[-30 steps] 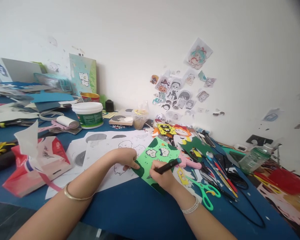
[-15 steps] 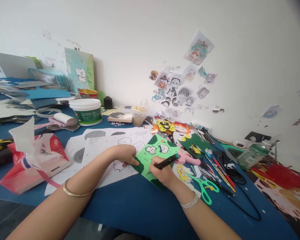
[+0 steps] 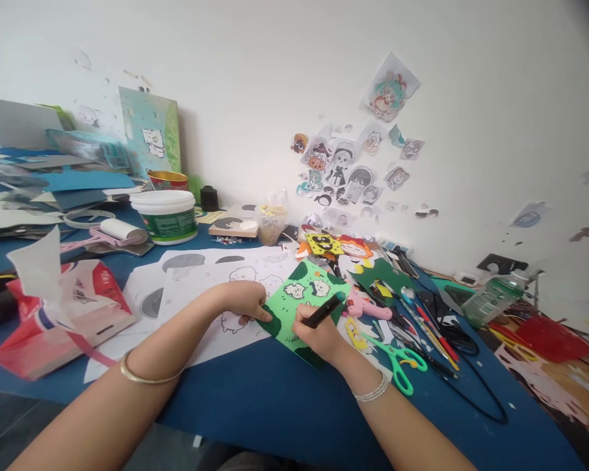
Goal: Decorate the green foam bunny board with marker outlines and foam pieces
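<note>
A black marker with a green end [image 3: 326, 309] is gripped in my right hand [image 3: 319, 337], its tip low over the lower part of a green card [image 3: 288, 306]. Whether the tip touches is hidden by my fingers. Two small white cartoon figures, dark green patches and short dark strokes decorate the card. My left hand [image 3: 245, 302] pinches the card's left corner, thumb on top, with the other fingers curled. Under that hand lies a white sheet with line drawings [image 3: 201, 301]. Just right of the card are a pink tool [image 3: 368, 307] and green-handled scissors [image 3: 405, 363].
A tissue pack [image 3: 73, 317], a white-lidded tub [image 3: 164, 216] and a lint roller [image 3: 122, 233] stand to the left. Paper cutouts [image 3: 324, 243] pile up behind the card. Pens [image 3: 434, 333], a black cable [image 3: 491, 412] and a bottle [image 3: 493, 301] lie to the right.
The view has shifted slightly. The marker's tilt is a little steeper, with my right hand over nearly the same place on the card. My left hand keeps its hold.
</note>
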`<state>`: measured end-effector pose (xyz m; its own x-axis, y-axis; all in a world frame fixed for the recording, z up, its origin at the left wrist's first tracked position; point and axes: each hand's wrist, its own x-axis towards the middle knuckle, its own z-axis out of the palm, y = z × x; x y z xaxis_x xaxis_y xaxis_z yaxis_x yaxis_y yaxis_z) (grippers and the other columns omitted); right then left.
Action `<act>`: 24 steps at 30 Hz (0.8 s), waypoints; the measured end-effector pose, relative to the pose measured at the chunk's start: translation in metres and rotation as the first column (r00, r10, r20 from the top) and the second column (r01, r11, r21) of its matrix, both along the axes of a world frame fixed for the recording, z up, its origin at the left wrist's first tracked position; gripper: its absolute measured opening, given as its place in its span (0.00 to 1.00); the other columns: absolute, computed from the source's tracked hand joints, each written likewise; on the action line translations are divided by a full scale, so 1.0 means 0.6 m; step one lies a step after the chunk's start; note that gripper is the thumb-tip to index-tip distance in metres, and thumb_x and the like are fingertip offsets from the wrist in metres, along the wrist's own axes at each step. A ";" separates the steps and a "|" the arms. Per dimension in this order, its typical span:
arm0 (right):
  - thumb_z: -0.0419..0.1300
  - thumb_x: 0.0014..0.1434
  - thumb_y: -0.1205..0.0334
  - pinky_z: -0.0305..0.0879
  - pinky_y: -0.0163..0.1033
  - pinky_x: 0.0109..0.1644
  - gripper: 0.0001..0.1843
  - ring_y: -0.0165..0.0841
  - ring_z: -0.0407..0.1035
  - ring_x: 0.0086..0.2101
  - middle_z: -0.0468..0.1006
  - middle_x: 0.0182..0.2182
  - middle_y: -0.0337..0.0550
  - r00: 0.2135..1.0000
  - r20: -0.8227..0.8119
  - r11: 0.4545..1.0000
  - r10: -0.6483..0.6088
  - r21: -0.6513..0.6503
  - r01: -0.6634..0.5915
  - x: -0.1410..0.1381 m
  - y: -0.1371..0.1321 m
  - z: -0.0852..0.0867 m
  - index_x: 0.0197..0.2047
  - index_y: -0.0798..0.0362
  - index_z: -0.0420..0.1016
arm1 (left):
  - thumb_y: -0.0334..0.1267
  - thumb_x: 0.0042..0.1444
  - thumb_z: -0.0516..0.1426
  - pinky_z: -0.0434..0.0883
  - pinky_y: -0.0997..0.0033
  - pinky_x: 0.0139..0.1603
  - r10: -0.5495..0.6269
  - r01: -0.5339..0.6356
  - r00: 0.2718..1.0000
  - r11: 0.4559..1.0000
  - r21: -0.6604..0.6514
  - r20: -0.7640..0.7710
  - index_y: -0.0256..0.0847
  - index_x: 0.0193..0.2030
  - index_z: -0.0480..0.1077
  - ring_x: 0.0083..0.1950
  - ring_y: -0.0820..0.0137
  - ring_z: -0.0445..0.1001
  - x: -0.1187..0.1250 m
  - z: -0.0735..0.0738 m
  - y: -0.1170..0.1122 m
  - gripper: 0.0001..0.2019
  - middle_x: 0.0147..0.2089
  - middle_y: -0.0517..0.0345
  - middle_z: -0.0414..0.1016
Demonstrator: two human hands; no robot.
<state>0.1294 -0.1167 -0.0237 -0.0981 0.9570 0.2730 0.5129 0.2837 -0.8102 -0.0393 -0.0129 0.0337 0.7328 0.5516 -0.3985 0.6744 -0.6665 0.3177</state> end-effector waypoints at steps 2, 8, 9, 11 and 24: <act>0.50 0.47 0.67 0.48 0.35 0.23 0.12 0.27 0.52 0.20 0.53 0.16 0.32 0.999 0.039 1.000 -0.002 0.019 0.001 -0.002 0.000 0.001 0.18 0.50 0.49 | 0.50 0.49 0.53 0.62 0.70 0.28 0.000 0.000 1.000 1.000 -0.005 0.002 0.41 0.14 0.61 0.24 0.68 0.67 0.000 0.000 0.000 0.19 0.17 0.56 0.72; 0.50 0.52 0.63 0.52 0.35 0.24 0.12 0.28 0.54 0.20 0.57 0.16 0.32 0.960 -0.123 0.940 -0.253 0.203 0.274 0.004 -0.001 0.013 0.20 0.50 0.52 | 0.49 0.49 0.53 0.62 0.70 0.27 0.023 -0.021 0.999 0.999 -0.036 0.040 0.41 0.16 0.61 0.23 0.69 0.66 -0.006 -0.002 0.006 0.17 0.19 0.56 0.73; 0.51 0.53 0.63 0.54 0.35 0.25 0.12 0.28 0.55 0.20 0.58 0.16 0.32 0.944 -0.193 0.932 -0.268 0.195 0.305 0.008 -0.002 0.016 0.20 0.50 0.54 | 0.48 0.48 0.53 0.62 0.71 0.27 0.037 -0.035 0.997 0.999 -0.039 0.062 0.41 0.18 0.62 0.24 0.69 0.67 -0.008 -0.001 0.009 0.16 0.20 0.56 0.73; 0.51 0.53 0.62 0.55 0.35 0.24 0.10 0.28 0.56 0.19 0.60 0.15 0.31 0.901 -0.329 0.925 -0.284 0.154 0.348 0.016 -0.003 0.022 0.22 0.50 0.57 | 0.46 0.48 0.53 0.61 0.71 0.25 0.078 -0.076 0.990 0.997 -0.018 0.117 0.41 0.22 0.64 0.25 0.68 0.67 -0.014 0.001 0.017 0.12 0.23 0.57 0.75; 0.55 0.54 0.58 0.55 0.32 0.22 0.13 0.25 0.56 0.16 0.63 0.12 0.30 0.750 -0.633 0.929 -0.190 0.130 0.345 0.045 0.004 0.026 0.22 0.51 0.60 | 0.47 0.49 0.53 0.57 0.72 0.27 0.076 -0.063 0.950 0.997 -0.052 0.301 0.41 0.26 0.65 0.26 0.72 0.60 -0.055 0.000 0.071 0.11 0.25 0.61 0.63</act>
